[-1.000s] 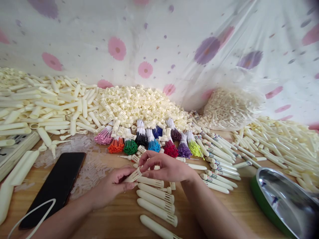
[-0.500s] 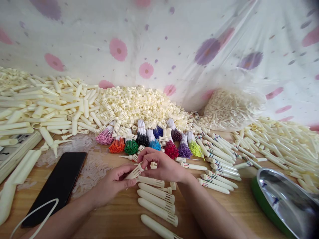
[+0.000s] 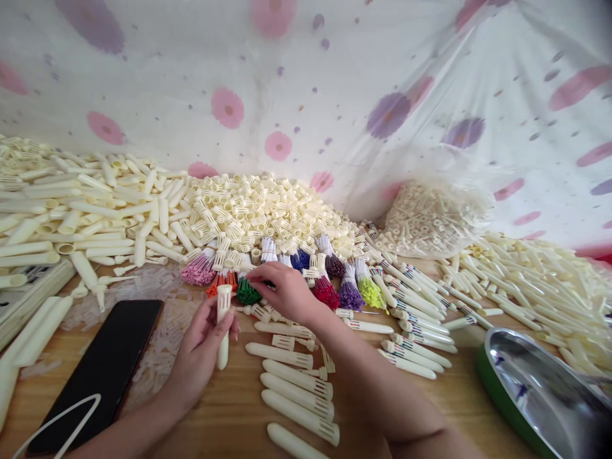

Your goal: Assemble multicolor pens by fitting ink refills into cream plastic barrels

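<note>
My left hand [image 3: 203, 347] is closed round a cream plastic pen barrel [image 3: 222, 325], held upright with its slotted end up. My right hand [image 3: 282, 290] reaches forward over the row of coloured refill bundles, its fingertips pinched at the green bundle [image 3: 248, 291] beside the orange bundle [image 3: 217, 284]; what they grip is hidden. Blue, red [image 3: 326, 290], purple [image 3: 350, 293] and lime [image 3: 371, 288] bundles lie to the right of that hand. Several cream barrels [image 3: 299, 390] lie in a row on the wooden table, just below my hands.
A black phone [image 3: 102, 366] with a white cable lies at the left. Heaps of cream barrels [image 3: 71, 210] and slotted caps [image 3: 258, 207] fill the back. Assembled pens [image 3: 421, 299], a clear bag of small parts [image 3: 433, 220] and a green-rimmed metal bowl [image 3: 540, 389] are on the right.
My hands parted. The left turned the barrel from lying flat to upright. The right left the barrel and reached forward to the green bundle. The camera tilted slightly.
</note>
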`<state>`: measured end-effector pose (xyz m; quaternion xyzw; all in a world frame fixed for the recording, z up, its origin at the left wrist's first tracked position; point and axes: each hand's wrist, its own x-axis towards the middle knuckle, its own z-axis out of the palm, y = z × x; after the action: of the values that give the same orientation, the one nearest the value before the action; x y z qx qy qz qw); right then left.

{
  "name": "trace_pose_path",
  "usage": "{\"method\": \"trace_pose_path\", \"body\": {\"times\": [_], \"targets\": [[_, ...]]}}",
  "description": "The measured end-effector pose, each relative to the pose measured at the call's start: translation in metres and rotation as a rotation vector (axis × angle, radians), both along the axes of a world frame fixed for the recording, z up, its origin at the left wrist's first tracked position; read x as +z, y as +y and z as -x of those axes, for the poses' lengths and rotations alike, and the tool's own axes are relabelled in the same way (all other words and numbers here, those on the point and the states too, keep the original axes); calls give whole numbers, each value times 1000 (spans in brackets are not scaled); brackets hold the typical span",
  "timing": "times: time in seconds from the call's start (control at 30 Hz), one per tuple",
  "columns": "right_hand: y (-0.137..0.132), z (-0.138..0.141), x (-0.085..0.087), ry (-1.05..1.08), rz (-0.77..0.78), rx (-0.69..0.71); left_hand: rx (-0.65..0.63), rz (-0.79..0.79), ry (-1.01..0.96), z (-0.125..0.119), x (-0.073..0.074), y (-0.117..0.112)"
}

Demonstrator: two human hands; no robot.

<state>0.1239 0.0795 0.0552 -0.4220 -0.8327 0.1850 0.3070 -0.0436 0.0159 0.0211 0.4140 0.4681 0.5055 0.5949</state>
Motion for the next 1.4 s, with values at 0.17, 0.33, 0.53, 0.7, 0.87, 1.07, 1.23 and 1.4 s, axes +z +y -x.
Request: {"method": "trace_pose_path", "body": {"times": [0.17, 0.33, 0.53, 0.7, 0.87, 1.07, 1.23, 1.4], "targets": [[27, 38, -4, -412, -268, 320, 152, 20, -62, 1, -6, -1], [38, 50, -12, -631, -401, 465, 269, 157, -145, 0, -7, 5], [40, 48, -21, -632, -559, 465, 332, 237, -295, -6, -2, 11], [32, 43, -24, -533, -550, 489, 314, 203, -325, -9, 0, 12], [2, 29, -11, -77, -386, 426, 270, 176, -244, -5, -6, 9], [-18, -19, 24, 826, 110, -126, 30, 25, -28, -8, -1, -5], [-27, -50, 18, 1035, 267, -184, -244, -84, 135, -7, -7, -7], [-39, -57, 11, 1036, 185, -293, -361, -152, 289, -4, -21, -8]]}}
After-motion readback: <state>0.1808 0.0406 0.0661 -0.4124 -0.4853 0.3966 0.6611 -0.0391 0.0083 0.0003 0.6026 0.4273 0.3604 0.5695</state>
